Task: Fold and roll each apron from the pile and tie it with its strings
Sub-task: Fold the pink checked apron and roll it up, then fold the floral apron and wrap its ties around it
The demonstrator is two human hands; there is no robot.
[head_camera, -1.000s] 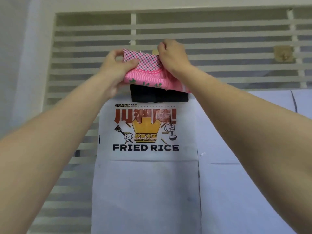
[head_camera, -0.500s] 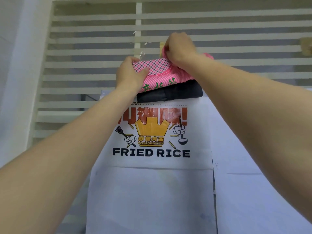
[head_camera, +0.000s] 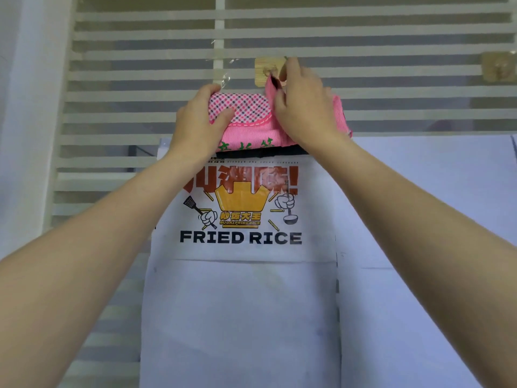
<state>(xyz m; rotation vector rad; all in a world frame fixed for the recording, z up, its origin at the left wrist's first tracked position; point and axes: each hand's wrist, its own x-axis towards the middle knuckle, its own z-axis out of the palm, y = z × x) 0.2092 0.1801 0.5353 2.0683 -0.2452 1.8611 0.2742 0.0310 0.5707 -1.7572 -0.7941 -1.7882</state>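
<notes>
Pink apron (head_camera: 251, 127), rolled into a soft bundle, sits high against the slatted wall, just below the wooden hook (head_camera: 267, 71) and above the white apron (head_camera: 240, 303). We judge it light, limp and a little springy, apt to unroll if let go, so we would take it round the body of the roll, not by a loose edge. Left of the hook, our left hand (head_camera: 200, 123) curls round the checked end, thumb on top. Our right hand (head_camera: 302, 107) pinches the pink strap (head_camera: 270, 86) at the hook, fingers bent. Green characters on the roll are partly hidden; below the hook we read "FRIED RICE" and "BUDAI FRIED RICE".
</notes>
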